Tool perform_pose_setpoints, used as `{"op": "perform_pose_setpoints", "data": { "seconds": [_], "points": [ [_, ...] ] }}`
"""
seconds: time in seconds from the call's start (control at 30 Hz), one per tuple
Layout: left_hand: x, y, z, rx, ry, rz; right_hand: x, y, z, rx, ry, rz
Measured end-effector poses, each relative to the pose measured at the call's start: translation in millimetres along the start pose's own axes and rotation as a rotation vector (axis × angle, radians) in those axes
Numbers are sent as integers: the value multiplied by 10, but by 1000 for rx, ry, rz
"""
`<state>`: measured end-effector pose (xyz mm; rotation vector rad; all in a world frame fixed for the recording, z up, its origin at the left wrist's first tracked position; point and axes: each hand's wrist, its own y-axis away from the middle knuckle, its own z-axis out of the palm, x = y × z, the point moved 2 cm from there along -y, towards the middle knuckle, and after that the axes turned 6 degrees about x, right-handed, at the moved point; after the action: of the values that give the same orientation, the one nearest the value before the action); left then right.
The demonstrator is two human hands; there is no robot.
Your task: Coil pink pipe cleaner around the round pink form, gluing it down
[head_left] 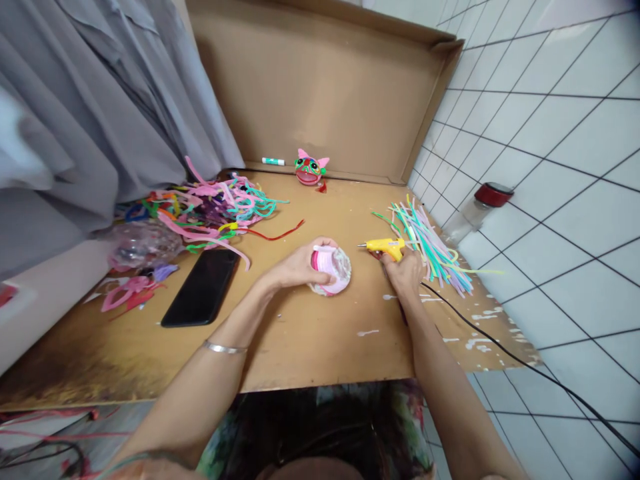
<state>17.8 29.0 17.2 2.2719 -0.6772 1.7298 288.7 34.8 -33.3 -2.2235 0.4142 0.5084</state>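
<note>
My left hand (299,265) is closed around a small round craft piece (332,269), wound in pink and white with a fuzzy pale rim. Its thumb presses on the near face of the piece. To the right, my right hand (406,270) grips a yellow hot glue gun (386,248) by the handle. The metal nozzle points left toward the craft piece, with a small gap between them. A black cord (480,328) trails from my right hand off toward the lower right.
A bundle of pastel pipe cleaners (433,247) lies right, near a red-lidded jar (475,210). Tangled colourful pipe cleaners (225,207) and a black phone (201,288) are left. At the back, before a cardboard panel (320,87), sit a cat-like ornament (309,169) and a glue stick (273,161).
</note>
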Motion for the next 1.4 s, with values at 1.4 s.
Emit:
{"op": "perform_pose_setpoints", "data": {
  "seconds": [1.4],
  "points": [
    [-33,-26,4,80,-108,70,-1337,318,-734,-86,-639,-622]
  ]
}}
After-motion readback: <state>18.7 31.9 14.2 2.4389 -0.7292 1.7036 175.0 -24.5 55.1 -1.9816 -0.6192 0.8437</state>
